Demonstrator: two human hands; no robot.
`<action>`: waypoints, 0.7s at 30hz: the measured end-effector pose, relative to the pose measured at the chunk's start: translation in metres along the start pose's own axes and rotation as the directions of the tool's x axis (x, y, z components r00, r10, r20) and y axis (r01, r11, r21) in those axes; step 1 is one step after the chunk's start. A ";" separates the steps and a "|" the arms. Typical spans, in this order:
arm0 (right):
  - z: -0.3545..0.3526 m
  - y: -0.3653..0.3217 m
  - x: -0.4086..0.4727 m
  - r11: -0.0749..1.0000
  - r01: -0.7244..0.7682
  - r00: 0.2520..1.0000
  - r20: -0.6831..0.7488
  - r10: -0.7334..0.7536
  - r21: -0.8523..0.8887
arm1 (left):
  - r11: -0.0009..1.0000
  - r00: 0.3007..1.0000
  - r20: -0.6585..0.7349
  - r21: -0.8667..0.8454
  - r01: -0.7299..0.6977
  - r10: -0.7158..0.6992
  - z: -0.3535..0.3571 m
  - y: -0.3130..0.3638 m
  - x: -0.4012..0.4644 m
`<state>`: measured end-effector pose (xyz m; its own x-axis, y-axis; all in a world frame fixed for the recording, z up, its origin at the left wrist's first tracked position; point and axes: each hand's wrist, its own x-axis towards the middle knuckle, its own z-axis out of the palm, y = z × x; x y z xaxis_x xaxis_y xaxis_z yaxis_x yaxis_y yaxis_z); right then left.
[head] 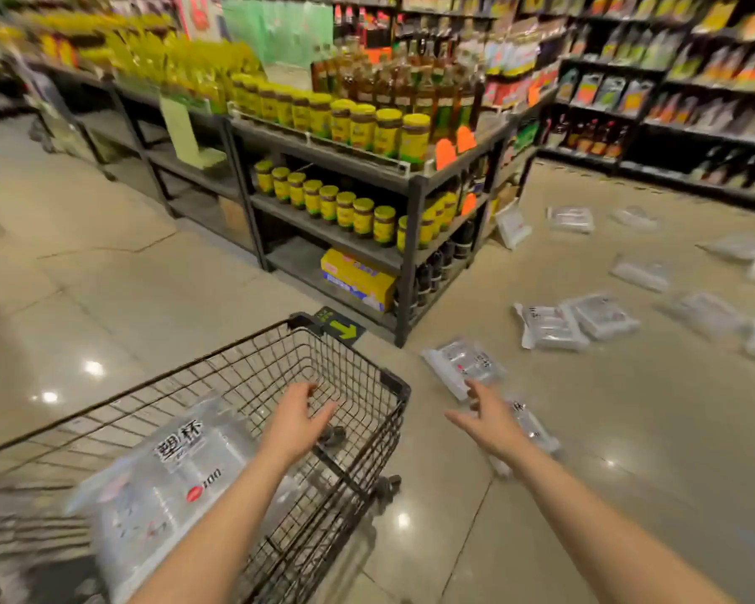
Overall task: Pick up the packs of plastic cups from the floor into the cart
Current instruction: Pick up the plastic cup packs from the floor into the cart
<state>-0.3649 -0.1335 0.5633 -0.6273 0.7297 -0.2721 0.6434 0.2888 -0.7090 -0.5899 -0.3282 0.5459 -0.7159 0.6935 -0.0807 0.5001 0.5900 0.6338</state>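
A black wire cart (358,364) stands at the lower left with a clear pack of plastic cups (166,486) lying inside it. My left hand (299,422) hovers over the cart's basket, fingers relaxed and holding nothing. My right hand (487,422) is stretched out to the right of the cart, fingers spread, above two packs on the floor: one pack (460,368) just beyond the fingertips and another pack (532,429) partly hidden under the hand. Several more packs (554,326) lie scattered on the floor further right.
A dark metal shelf rack (410,263) with yellow-lidded jars and bottles stands right ahead of the cart, its corner post near the closest packs. Tall shelves (672,102) of bottles and pouches line the far right. The tiled floor (628,451) is glossy.
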 end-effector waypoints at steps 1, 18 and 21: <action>-0.017 0.016 -0.005 0.999 -0.035 0.999 -0.038 0.035 0.011 | 0.999 0.999 0.021 0.009 -0.035 0.035 0.012 0.020 0.005; -0.288 0.312 -0.015 0.938 -0.287 0.927 -0.191 0.324 0.196 | 0.970 0.925 0.295 -0.100 -0.220 0.240 0.316 0.341 0.040; -0.323 0.348 -0.001 0.920 -0.331 0.912 -0.179 0.370 0.211 | 0.972 0.910 0.342 -0.087 -0.218 0.235 0.352 0.371 0.051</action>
<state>0.0012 0.1662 0.5269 -0.2555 0.8832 -0.3934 0.7068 -0.1070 -0.6993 -0.2694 0.0721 0.5063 -0.3672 0.9109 -0.1882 0.5999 0.3865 0.7005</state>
